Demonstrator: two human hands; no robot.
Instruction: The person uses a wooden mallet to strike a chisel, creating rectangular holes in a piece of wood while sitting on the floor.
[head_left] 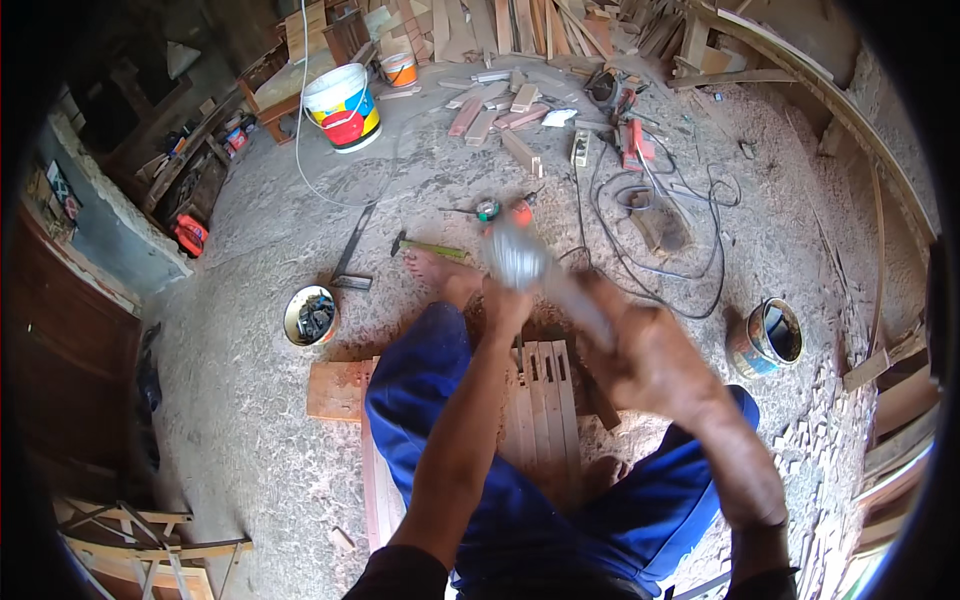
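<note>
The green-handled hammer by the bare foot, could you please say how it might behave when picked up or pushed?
The hammer would probably feel head-heavy, as its dark head looks like metal. Its straight handle appears stiff. Pushed, it may pivot rather than roll, because the head sits crosswise.

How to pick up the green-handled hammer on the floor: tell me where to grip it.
Probably best by the green handle, near its right end, coming from above: the hammer lies with its head to the left, and a bare foot crowds its near side.
</note>
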